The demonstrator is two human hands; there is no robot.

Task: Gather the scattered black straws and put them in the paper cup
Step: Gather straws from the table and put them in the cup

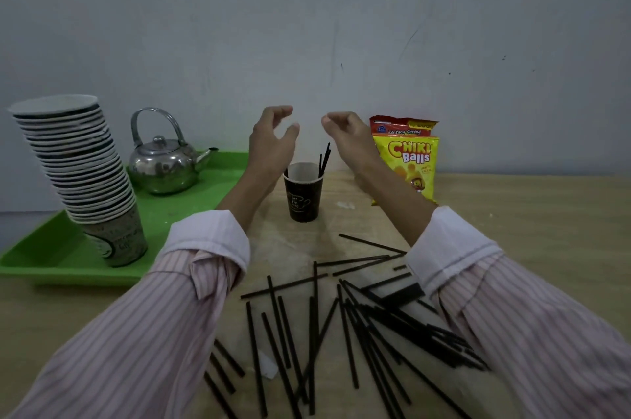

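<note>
Both hands, left [273, 141] and right [348, 138], hover loosely curled and empty above the paper cup [303, 193]

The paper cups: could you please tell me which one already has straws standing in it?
The lone dark paper cup on the bare table, below both hands; the others sit stacked on the green tray.

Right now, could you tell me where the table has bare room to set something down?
Bare wood lies right of the snack bag, and between the paper cup and the scattered straws. The near centre is crowded with straws; the green tray fills the left.
</note>
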